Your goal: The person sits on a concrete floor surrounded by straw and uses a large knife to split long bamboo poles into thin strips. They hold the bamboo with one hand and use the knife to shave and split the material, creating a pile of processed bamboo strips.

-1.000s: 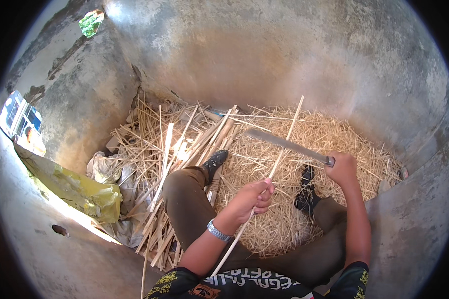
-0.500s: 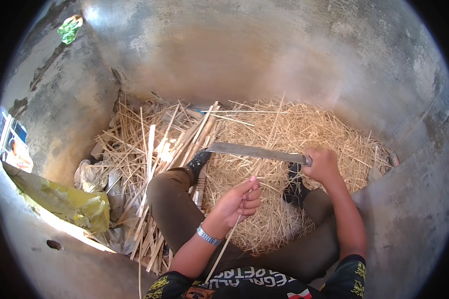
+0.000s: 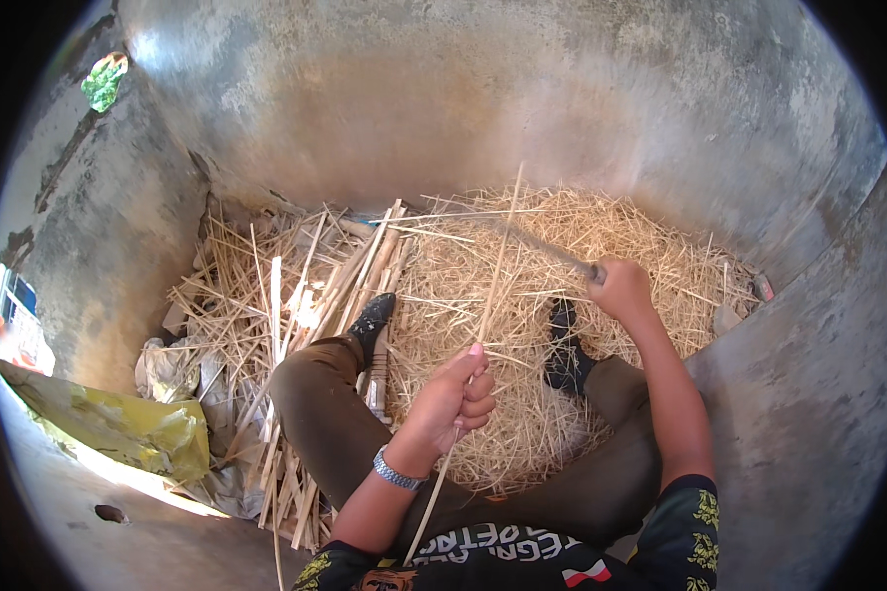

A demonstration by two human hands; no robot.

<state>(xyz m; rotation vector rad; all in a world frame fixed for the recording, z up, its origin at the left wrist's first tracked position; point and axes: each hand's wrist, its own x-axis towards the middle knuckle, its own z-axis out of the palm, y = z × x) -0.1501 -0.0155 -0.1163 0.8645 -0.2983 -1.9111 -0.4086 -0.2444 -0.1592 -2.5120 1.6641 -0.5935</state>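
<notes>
My left hand point(image 3: 451, 402), with a metal watch on its wrist, is closed round a long thin bamboo strip point(image 3: 503, 256). The strip slants up past the fingers, and its lower end runs down toward my shirt. In my right hand point(image 3: 623, 288) is the handle of a machete point(image 3: 554, 252). Its blade points up and left behind the strip, over the straw-coloured shavings, and looks blurred and edge-on. Whether blade and strip touch, I cannot tell. My legs are spread on the floor, with dark-covered feet point(image 3: 373, 325) on either side of the shavings.
Shavings point(image 3: 650, 236) cover the floor ahead and to the right. Split bamboo pieces point(image 3: 296, 295) lie heaped at the left. Yellow plastic sheeting point(image 3: 158, 433) hangs over a low ledge near left. Worn concrete walls point(image 3: 443, 108) enclose the space closely.
The machete has swung from lying nearly level, tip at my foot, to pointing up and away. The strip now rises well above my left hand. The whole view has shifted slightly.
</notes>
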